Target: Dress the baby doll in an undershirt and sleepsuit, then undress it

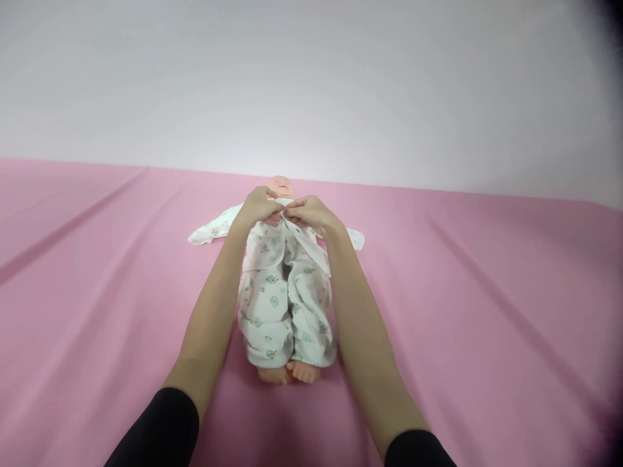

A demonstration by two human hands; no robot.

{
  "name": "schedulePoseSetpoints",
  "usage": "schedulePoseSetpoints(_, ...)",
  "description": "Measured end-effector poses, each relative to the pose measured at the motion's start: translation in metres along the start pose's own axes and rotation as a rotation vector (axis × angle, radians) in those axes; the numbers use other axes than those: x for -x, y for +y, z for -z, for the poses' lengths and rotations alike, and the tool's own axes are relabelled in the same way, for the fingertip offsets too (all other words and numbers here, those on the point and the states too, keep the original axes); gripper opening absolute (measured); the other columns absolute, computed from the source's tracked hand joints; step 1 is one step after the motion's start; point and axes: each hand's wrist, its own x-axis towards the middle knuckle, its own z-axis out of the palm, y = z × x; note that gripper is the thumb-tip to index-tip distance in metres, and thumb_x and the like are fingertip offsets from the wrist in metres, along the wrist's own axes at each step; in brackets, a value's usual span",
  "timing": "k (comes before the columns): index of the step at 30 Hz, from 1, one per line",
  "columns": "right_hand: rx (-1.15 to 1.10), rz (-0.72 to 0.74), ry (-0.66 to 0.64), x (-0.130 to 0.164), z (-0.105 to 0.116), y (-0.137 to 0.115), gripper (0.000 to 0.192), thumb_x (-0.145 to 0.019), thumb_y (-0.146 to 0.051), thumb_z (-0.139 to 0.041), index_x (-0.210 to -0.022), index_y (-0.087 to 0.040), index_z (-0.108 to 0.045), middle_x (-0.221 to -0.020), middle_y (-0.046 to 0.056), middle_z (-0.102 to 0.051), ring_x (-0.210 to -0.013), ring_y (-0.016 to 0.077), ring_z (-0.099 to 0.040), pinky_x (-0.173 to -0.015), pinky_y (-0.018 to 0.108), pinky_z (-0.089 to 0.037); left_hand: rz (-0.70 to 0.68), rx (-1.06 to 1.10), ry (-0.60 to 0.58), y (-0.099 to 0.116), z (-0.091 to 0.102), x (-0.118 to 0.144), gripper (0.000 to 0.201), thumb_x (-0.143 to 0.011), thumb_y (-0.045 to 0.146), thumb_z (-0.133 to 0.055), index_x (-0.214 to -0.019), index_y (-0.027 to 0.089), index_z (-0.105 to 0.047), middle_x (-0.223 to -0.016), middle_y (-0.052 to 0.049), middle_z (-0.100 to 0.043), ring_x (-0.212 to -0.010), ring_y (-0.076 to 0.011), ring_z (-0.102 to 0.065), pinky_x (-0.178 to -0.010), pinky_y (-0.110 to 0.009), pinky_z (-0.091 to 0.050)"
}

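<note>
Both hands are up at the doll's neckline, fingers curled in tight. Left hand [257, 206] pinches the top edge of the shirt [272, 243] just under the chin; fingertips are folded under, so I can't tell how much cloth is in the grip. Right hand [307, 213] is closed the same way on the opposite flap of the shirt front, knuckles up. The two hands nearly touch at the middle of the collar. No fingers spread.

The baby doll [283, 188] lies on its back along the middle of the bed, head toward the far edge, bare feet [291, 373] toward the person. It wears a white shirt and trousers [285, 318] with a small green print. The shirt front looks partly open below the hands, right flap lying out to the side. One sleeve [211, 232] is spread flat toward the left edge, the other [355, 239] pokes out behind the right wrist.

Both forearms run along either side of the doll's legs, just beside them, the left one touching or nearly touching the trousers. Black sleeves sit pushed up at the near edge.

The pink sheet [487, 292] covers the whole bed, with long creases running diagonally on both sides. Wide bare room left and right of the doll, and a narrower strip between head and far edge. Plain white wall [311, 78] behind the far edge.
</note>
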Motion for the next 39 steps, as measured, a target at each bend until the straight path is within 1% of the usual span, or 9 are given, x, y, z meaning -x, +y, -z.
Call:
schedulePoseSetpoints(3,0.061,-0.012,0.010,-0.002,-0.002,0.000,0.011,-0.065,-0.006,-0.056,-0.057,-0.012,-0.056,-0.045,-0.004,-0.046,-0.042,0.0047,-0.040,-0.038,0.015,-0.029,0.003,-0.001,-0.007,0.000,0.000,0.000,0.048,-0.067,0.009,-0.069,-0.111,0.007,-0.051,-0.059,-0.005,-0.062,-0.065,-0.0227,-0.068,-0.063,-0.033,-0.057)
schedulePoseSetpoints(6,0.111,-0.031,0.034,-0.007,-0.004,0.002,0.017,-0.065,-0.007,-0.055,-0.050,-0.015,-0.050,-0.039,-0.004,-0.041,-0.037,0.0052,-0.036,-0.035,0.017,-0.025,0.020,0.018,-0.014,0.001,0.001,0.000,0.047,-0.066,0.006,-0.066,-0.111,0.005,-0.052,-0.058,-0.005,-0.062,-0.065,-0.0227,-0.068,-0.064,-0.034,-0.057)
schedulePoseSetpoints(10,0.073,-0.044,0.056,-0.010,-0.005,0.004,0.024,-0.067,-0.008,-0.055,-0.048,-0.016,-0.043,-0.039,-0.005,-0.040,-0.036,0.0044,-0.035,-0.034,0.016,-0.022,0.043,0.068,-0.022,0.000,0.002,0.001,0.043,-0.068,0.003,-0.065,-0.109,0.006,-0.053,-0.061,-0.005,-0.062,-0.065,-0.0195,-0.067,-0.067,-0.034,-0.057)
schedulePoseSetpoints(14,0.014,-0.046,0.037,-0.005,-0.003,0.002,0.019,-0.071,-0.006,-0.054,-0.054,-0.014,-0.049,-0.043,-0.005,-0.043,-0.039,0.0039,-0.038,-0.036,0.015,-0.025,0.023,0.114,-0.050,-0.003,0.005,0.001,0.038,-0.070,0.003,-0.064,-0.106,0.007,-0.053,-0.063,-0.005,-0.063,-0.066,-0.0183,-0.068,-0.070,-0.034,-0.057)
schedulePoseSetpoints(18,0.030,-0.060,0.035,0.000,-0.001,-0.001,0.016,-0.071,-0.005,-0.056,-0.057,-0.012,-0.053,-0.046,-0.004,-0.045,-0.041,0.0042,-0.041,-0.037,0.015,-0.029,0.009,0.119,-0.045,-0.003,0.005,0.000,0.037,-0.069,0.001,-0.065,-0.103,0.009,-0.054,-0.063,-0.003,-0.062,-0.065,-0.0169,-0.068,-0.072,-0.033,-0.057)
schedulePoseSetpoints(24,0.097,0.009,0.099,-0.004,-0.001,0.001,0.008,-0.068,-0.005,-0.060,-0.070,-0.013,-0.062,-0.044,-0.004,-0.048,-0.041,0.0067,-0.045,-0.039,0.016,-0.034,0.007,0.129,-0.028,-0.008,0.006,-0.004,0.042,-0.063,0.001,-0.069,-0.101,0.011,-0.053,-0.068,-0.003,-0.064,-0.066,-0.0160,-0.068,-0.073,-0.031,-0.056)
schedulePoseSetpoints(30,0.043,-0.026,0.089,-0.005,-0.002,0.001,0.006,-0.070,-0.007,-0.059,-0.071,-0.013,-0.060,-0.045,-0.005,-0.047,-0.042,0.0068,-0.045,-0.039,0.016,-0.033,-0.010,0.179,-0.070,-0.012,0.009,-0.006,0.035,-0.063,0.003,-0.070,-0.094,0.012,-0.055,-0.067,-0.002,-0.063,-0.066,-0.0140,-0.067,-0.076,-0.030,-0.056)
schedulePoseSetpoints(34,-0.014,-0.037,0.069,-0.005,-0.001,0.002,0.006,-0.072,-0.007,-0.059,-0.072,-0.013,-0.060,-0.047,-0.005,-0.048,-0.043,0.0056,-0.044,-0.041,0.015,-0.035,0.021,0.209,-0.089,-0.012,0.010,-0.005,0.028,-0.066,0.005,-0.070,-0.088,0.013,-0.055,-0.063,-0.001,-0.063,-0.065,-0.0122,-0.066,-0.076,-0.027,-0.055)
schedulePoseSetpoints(39,-0.108,-0.020,0.027,-0.007,-0.001,0.006,0.007,-0.070,-0.006,-0.059,-0.070,-0.013,-0.059,-0.048,-0.006,-0.046,-0.042,0.0044,-0.043,-0.042,0.015,-0.035,0.016,0.228,-0.110,-0.016,0.011,-0.008,0.028,-0.065,0.006,-0.069,-0.088,0.014,-0.055,-0.059,0.001,-0.059,-0.056,-0.0076,-0.058,-0.065,-0.021,-0.050)
